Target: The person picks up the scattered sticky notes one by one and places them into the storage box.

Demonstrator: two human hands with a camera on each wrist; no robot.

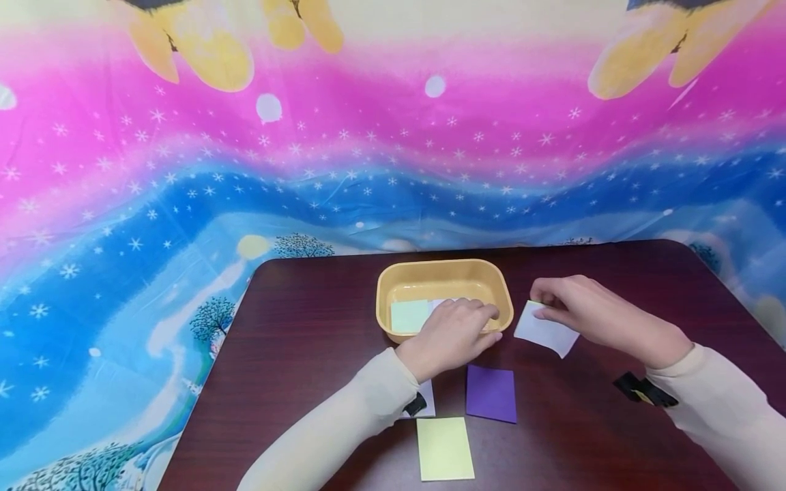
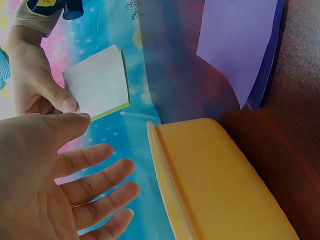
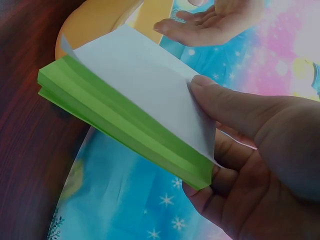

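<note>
My right hand [image 1: 583, 310] grips a sticky-note pad [image 3: 135, 90], thumb on its white face and fingers beneath. Bright green sheets show along the pad's edge in the right wrist view. It is held just right of a yellow plastic container [image 1: 442, 267]. Over the container's front right part hovers my left hand [image 1: 451, 334], its fingers spread and loosely bent with nothing between them in the left wrist view. Inside the container lies a pale green sticky-note pad [image 1: 408, 316], and beside it a whitish one partly hidden by the left hand.
A purple sticky-note pad [image 1: 491, 394] lies in front of the container, with a pale yellow pad [image 1: 445, 450] nearer the front. Another whitish pad [image 1: 428, 402] is mostly covered by the left wrist. Behind the dark wooden table [image 1: 295, 341] hangs a patterned cloth [image 1: 393, 150].
</note>
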